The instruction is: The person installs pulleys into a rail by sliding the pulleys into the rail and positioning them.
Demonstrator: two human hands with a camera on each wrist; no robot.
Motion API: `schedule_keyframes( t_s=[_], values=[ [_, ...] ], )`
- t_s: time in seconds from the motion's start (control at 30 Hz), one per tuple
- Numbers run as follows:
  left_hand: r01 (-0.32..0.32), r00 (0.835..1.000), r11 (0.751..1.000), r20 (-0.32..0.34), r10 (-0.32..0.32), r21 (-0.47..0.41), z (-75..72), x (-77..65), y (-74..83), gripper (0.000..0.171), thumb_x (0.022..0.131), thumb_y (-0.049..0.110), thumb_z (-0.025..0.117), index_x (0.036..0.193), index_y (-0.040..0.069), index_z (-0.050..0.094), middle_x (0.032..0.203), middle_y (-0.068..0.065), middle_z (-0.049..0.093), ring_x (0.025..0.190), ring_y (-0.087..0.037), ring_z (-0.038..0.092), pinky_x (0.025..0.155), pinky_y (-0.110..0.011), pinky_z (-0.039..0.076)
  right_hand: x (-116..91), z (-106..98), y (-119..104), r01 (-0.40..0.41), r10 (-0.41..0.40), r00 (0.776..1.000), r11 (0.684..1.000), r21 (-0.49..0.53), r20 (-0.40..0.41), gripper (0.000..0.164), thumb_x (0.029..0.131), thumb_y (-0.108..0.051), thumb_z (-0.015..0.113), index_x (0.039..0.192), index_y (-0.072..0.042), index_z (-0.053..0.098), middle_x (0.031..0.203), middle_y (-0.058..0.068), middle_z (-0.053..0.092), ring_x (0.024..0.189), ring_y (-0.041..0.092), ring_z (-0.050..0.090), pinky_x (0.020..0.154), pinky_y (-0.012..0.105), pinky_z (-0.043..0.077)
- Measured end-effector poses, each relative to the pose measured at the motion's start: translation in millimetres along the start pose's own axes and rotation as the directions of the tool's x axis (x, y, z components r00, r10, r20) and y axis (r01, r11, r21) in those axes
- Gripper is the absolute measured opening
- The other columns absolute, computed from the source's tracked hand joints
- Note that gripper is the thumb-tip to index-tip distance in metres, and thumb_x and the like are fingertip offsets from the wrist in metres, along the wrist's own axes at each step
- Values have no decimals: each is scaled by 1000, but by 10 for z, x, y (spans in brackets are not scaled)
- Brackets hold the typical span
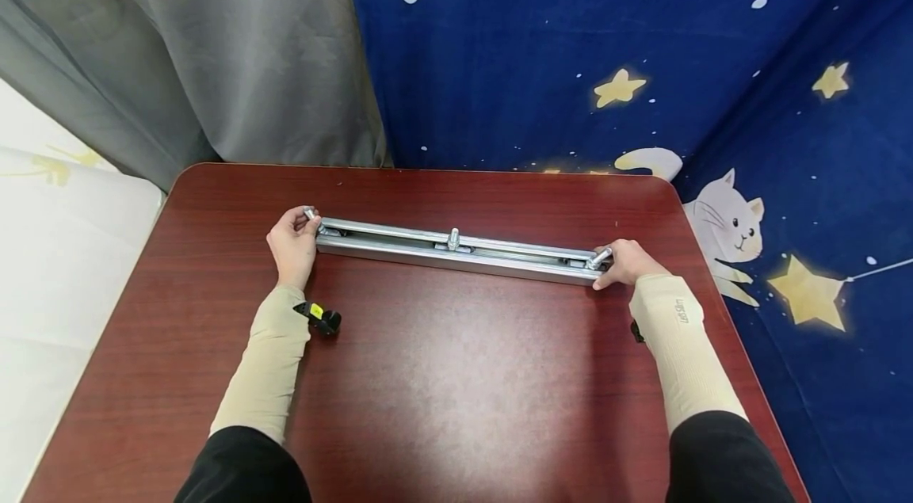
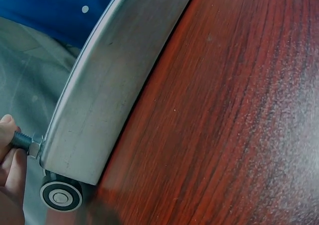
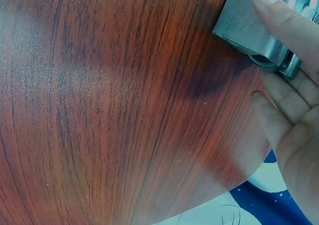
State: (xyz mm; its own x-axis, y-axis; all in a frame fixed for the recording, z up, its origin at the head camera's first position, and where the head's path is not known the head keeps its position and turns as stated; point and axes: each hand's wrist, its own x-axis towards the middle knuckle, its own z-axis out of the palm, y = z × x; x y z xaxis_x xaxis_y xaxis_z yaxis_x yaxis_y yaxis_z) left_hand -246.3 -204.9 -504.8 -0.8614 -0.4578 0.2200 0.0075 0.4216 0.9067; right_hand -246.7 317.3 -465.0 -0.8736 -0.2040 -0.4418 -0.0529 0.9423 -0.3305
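A long silvery metal channel rail point(image 1: 464, 251) lies across the table with its slot facing up. Three threaded bolts stick out of the slot, among them an upright middle bolt point(image 1: 453, 239) and a tilted right bolt point(image 1: 601, 257). My left hand point(image 1: 294, 243) pinches the left bolt point(image 2: 21, 141) between thumb and fingers; a hex nut sits at its base. Just past the rail's left end shows a round roller wheel point(image 2: 61, 195). At the other end, my right hand point(image 1: 628, 261) grips the rail, its thumb point(image 3: 271, 6) pressed on the side wall and fingers around the end.
The reddish-brown wooden table point(image 1: 456, 376) extends in front of the rail. Behind it hang a grey curtain point(image 1: 271, 51) and a blue star-patterned curtain point(image 1: 513, 51). A black strap device point(image 1: 321, 317) sits on the left wrist.
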Motion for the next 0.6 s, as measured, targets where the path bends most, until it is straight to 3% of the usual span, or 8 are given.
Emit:
schedule_keyframes(
  t_s=[0.5, 0.6],
  values=[
    [-45, 997, 997, 66, 41, 58, 80, -36, 35, 20, 82, 2, 64, 101, -4, 64, 94, -15, 67, 85, -20, 65, 70, -10, 47, 4, 13, 2, 12, -12, 1000, 1000, -6, -12, 72, 62, -22, 83, 122, 5, 54, 112, 24, 59, 98, 30, 53, 90, 47, 42],
    [-62, 993, 995, 103, 55, 72, 74, -24, 36, 21, 82, 3, 65, 101, -4, 64, 94, -16, 67, 84, -18, 64, 69, -9, 46, 6, 12, 4, 16, -16, 1000, 1000, -8, -11, 73, 62, -22, 83, 122, 6, 53, 113, 25, 59, 99, 31, 53, 90, 48, 41]
  ],
)
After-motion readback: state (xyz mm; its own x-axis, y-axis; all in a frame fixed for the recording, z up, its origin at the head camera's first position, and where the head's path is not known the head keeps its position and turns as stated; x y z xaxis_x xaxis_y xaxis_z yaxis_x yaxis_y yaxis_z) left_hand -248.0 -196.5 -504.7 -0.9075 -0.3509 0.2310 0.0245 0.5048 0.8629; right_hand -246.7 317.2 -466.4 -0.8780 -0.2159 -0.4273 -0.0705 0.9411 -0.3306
